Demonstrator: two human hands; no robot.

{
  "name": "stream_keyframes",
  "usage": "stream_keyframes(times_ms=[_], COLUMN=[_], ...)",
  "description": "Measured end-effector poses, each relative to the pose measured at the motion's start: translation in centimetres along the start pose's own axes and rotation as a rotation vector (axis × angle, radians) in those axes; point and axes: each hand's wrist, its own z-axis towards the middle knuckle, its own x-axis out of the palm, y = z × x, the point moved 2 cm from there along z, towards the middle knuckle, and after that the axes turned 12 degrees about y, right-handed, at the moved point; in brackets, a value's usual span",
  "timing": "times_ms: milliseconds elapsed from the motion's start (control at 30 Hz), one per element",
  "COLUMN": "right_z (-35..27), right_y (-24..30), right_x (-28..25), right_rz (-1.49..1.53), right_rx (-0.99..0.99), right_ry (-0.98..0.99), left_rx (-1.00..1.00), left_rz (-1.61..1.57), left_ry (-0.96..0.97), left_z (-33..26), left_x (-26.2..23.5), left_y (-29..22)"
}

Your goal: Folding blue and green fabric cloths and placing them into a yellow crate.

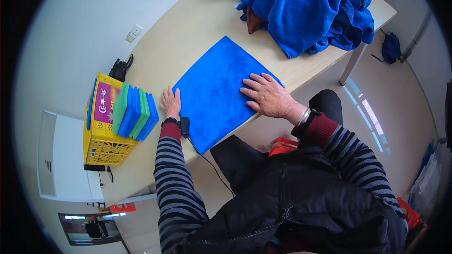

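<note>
A blue towel (214, 87) lies spread flat on the pale wooden table (174, 47), one corner reaching past the table's near edge. My right hand (268, 95) rests palm down on the towel's right part, fingers stretched out. At the towel's left edge, my left hand (170, 102) lies on the table with its fingers extended, holding nothing. Beside it stands a row of folded blue and green towels (135, 113), leaning against a yellow plastic crate (101, 134).
A large heap of rumpled blue towels (306, 11) covers the table's far right end. Behind the crate sits a small black item (121, 68). Under the table's near edge is a red stool (283, 146). A blue bag (391, 47) lies by the right wall.
</note>
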Motion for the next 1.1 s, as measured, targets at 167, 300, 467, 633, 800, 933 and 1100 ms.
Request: stream_keyframes(times_ms=[167, 300, 467, 633, 800, 933, 1100], right_z=[0.2, 3.8, 10.6, 12.1, 5.0, -2.8, -7.2], right_y=[-0.2, 1.1, 2.7, 2.0, 1.2, 0.1, -1.3], right_x=[-0.2, -2.8, -2.6, 0.0, 0.2, -2.0, -5.5], right_rz=[0.032, 0.013, -0.051, -0.021, -0.033, 0.012, 0.382], right_rx=[-0.019, -0.071, -0.102, -0.057, -0.217, -0.207, -0.061], right_ry=[0.045, 0.17, 0.208, 0.301, 0.269, 0.215, 0.57], left_rx=[0.337, 0.495, 0.468, 0.564, 0.558, 0.618, 0.674], left_rz=[0.082, 0.081, 0.105, 0.126, 0.074, 0.059, 0.189], left_ry=[-0.063, 0.047, 0.083, 0.102, 0.156, 0.099, -0.044], left_z=[-3.3, -6.1, -10.0, -14.8, -20.3, -24.9, -28.0], left_x=[-0.3, 0.6, 0.3, 0.0, -0.6, -0.9, 0.7], left_y=[-1.4, -1.7, -5.1, -5.6, -2.9, -3.9, -5.4])
